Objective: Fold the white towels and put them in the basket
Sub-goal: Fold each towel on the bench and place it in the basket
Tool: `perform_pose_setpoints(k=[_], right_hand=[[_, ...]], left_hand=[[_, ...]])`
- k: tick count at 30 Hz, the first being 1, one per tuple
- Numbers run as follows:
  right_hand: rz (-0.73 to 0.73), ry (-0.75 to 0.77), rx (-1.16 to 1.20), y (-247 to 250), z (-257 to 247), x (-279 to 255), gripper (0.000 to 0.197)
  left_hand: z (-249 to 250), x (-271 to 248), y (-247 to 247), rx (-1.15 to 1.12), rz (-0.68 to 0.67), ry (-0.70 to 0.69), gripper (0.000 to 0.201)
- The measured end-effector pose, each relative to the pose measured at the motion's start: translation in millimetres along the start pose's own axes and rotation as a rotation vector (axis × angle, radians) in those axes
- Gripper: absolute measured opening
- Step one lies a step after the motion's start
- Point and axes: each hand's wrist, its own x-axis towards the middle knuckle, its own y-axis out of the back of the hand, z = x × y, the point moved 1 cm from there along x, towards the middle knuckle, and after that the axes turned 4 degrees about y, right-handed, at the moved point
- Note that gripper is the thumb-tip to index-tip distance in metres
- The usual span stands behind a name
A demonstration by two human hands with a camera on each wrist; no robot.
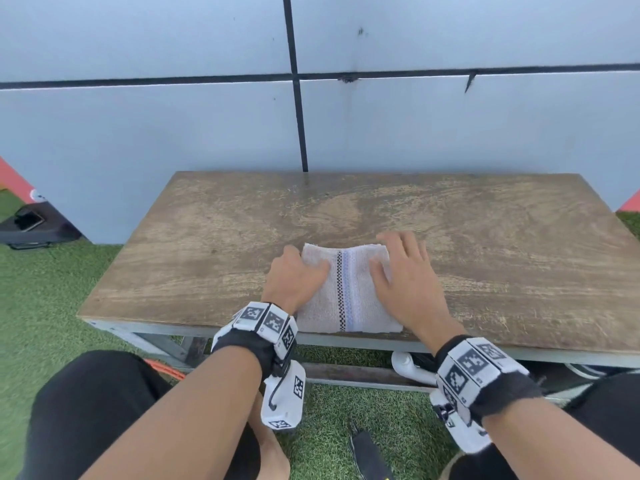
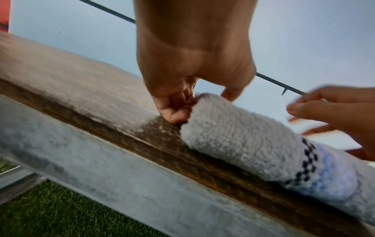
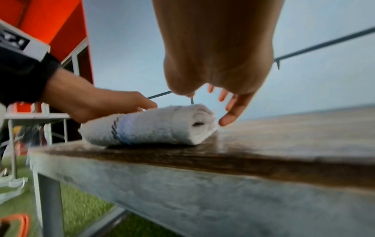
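Observation:
A folded white towel (image 1: 346, 289) with a black checked stripe and a blue stripe lies near the front edge of the wooden table (image 1: 485, 237). My left hand (image 1: 294, 275) is at its left edge, thumb on top and fingers curled against the side, pinching the towel (image 2: 243, 141). My right hand (image 1: 401, 268) hovers over the right edge with fingers spread and straight. In the right wrist view those fingers (image 3: 229, 118) stand just off the layered end of the towel (image 3: 152, 128). No basket is clearly in view.
A grey panelled wall (image 1: 207, 116) stands right behind the table. Green turf (image 1: 41, 289) surrounds it. A phone on a dark case (image 1: 29, 221) lies at the far left. An orange item (image 1: 164, 370) and a white object (image 1: 412, 370) sit under the table.

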Motion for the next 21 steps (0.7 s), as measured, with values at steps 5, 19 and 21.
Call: perform_pose_setpoints(k=[5,19,21], right_hand=[[-0.392,0.158,-0.27,-0.8,1.8,1.9,0.047],[-0.437,0.022,-0.166,-17.2,-1.6,-13.5,0.06],[-0.423,-0.001,-0.161,-19.1,-3.2,-15.1,0.062]], left_hand=[[0.6,2.7,7.5,-0.095,0.232,-0.296,0.017],[-16.7,-40.8,-28.7,0.312,0.111,-0.268,0.055],[-13.3,-39.5,-27.3,0.337,0.21,-0.177,0.072]])
